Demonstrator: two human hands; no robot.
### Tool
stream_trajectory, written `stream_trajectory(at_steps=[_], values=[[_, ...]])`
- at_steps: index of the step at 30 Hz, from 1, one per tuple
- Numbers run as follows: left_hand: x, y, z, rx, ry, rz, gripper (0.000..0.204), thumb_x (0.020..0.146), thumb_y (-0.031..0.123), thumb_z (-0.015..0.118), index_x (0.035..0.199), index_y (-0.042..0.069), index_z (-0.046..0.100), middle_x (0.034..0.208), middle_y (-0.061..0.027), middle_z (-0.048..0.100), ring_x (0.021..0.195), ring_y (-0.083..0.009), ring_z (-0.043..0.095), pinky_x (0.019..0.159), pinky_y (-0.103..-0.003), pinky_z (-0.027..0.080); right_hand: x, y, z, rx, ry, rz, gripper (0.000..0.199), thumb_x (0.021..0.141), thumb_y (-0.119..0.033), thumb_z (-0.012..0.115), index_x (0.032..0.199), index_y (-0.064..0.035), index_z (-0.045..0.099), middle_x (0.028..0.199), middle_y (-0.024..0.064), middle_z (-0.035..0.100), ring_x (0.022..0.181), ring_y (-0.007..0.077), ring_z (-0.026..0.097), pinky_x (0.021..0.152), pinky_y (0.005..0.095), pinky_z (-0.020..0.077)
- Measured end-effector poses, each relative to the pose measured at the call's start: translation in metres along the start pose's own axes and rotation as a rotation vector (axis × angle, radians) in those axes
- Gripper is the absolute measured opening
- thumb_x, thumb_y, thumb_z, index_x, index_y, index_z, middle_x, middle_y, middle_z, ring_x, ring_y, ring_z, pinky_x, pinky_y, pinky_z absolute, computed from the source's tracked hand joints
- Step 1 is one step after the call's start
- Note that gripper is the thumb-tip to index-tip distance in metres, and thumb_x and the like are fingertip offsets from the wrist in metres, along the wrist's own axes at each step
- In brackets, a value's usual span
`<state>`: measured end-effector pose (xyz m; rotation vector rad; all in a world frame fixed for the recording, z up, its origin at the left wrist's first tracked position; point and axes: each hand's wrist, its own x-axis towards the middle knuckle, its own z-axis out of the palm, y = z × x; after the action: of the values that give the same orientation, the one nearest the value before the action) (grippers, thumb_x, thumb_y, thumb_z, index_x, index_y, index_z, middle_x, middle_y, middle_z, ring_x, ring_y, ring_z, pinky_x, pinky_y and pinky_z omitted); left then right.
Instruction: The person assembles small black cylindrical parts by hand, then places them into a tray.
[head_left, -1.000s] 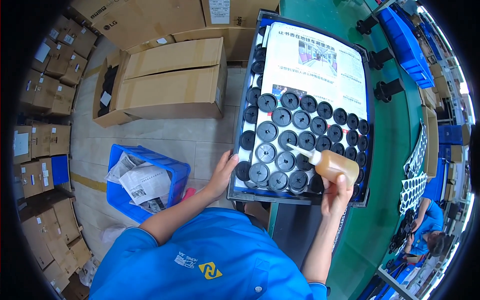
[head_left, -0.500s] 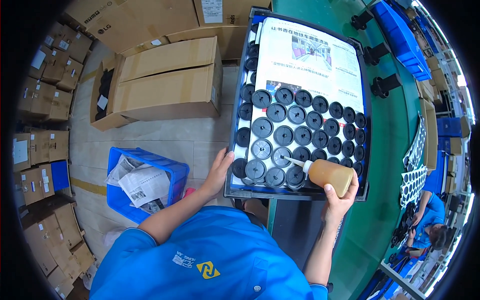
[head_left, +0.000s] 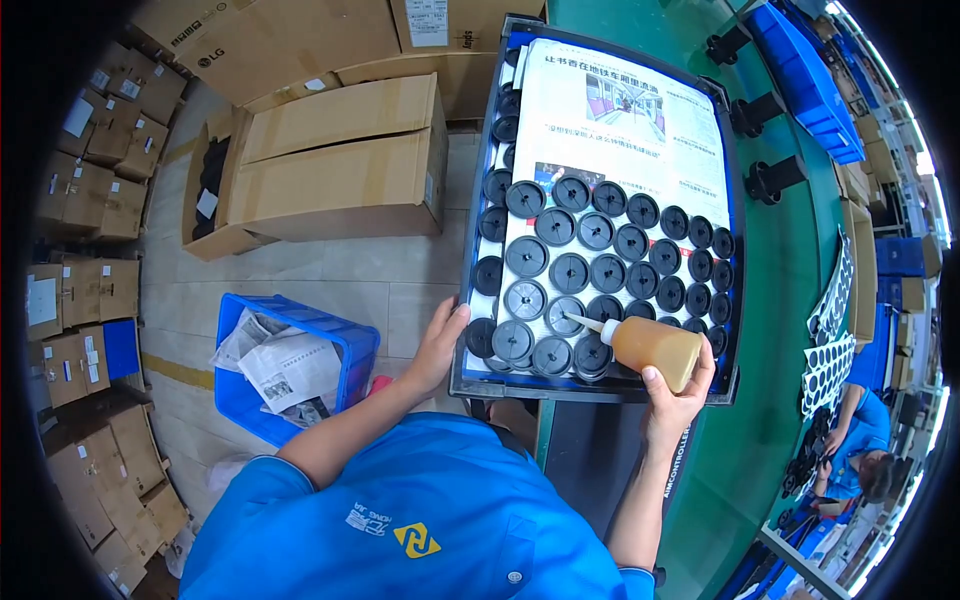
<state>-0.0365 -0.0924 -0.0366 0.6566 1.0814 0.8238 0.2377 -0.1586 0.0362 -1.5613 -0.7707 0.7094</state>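
My right hand (head_left: 672,398) grips a squeeze bottle of amber liquid (head_left: 650,346) laid nearly flat, its white nozzle pointing left over a black round disc (head_left: 566,313) in the tray. My left hand (head_left: 438,345) rests on the tray's near left corner, fingers on the dark tray rim (head_left: 462,385). The tray holds several rows of black round discs (head_left: 595,270) lying on a sheet of newspaper (head_left: 620,110).
A blue crate (head_left: 335,345) with crumpled newspaper stands on the floor at my left. Large cardboard boxes (head_left: 330,160) sit beyond it, smaller ones along the left wall. A green bench (head_left: 790,330) runs to the right, where another person (head_left: 860,450) in blue works.
The bottle has tipped from nozzle-down to nearly flat and shifted toward the near rows of discs. My left hand stays on the tray corner.
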Motion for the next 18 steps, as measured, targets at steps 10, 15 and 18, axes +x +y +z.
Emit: stream_trajectory(at_steps=[10, 15, 18], values=[[0.001, -0.002, -0.001, -0.026, -0.015, -0.014, 0.049, 0.098, 0.031, 0.040, 0.134, -0.002, 0.032, 0.122, -0.0162, 0.047, 0.108, -0.0180, 0.048, 0.092, -0.029, 0.038, -0.001, 0.003, -0.006, -0.009, 0.042, -0.012, 0.078, 0.066, -0.006, 0.077, 0.134, -0.0056, 0.038, 0.129, 0.0138, 0.045, 0.113, 0.0283, 0.050, 0.096, 0.0383, 0.0410], [0.002, -0.003, -0.003, 0.005, -0.021, -0.017, 0.051, 0.098, 0.032, 0.039, 0.134, -0.002, 0.031, 0.124, -0.0174, 0.045, 0.110, -0.0192, 0.047, 0.094, -0.030, 0.037, -0.004, 0.003, -0.020, 0.202, 0.041, 0.116, 0.076, 0.068, -0.007, 0.076, 0.134, -0.0055, 0.039, 0.127, 0.0139, 0.047, 0.112, 0.0280, 0.050, 0.095, 0.0379, 0.0422], [0.001, -0.002, -0.004, 0.016, -0.023, -0.029, 0.052, 0.098, 0.033, 0.039, 0.135, -0.002, 0.030, 0.126, -0.0179, 0.044, 0.113, -0.0202, 0.046, 0.096, -0.031, 0.036, -0.002, 0.006, -0.040, 0.687, 0.068, 0.381, 0.073, 0.070, -0.009, 0.075, 0.133, -0.0058, 0.039, 0.123, 0.0140, 0.049, 0.110, 0.0275, 0.051, 0.093, 0.0376, 0.0444]])
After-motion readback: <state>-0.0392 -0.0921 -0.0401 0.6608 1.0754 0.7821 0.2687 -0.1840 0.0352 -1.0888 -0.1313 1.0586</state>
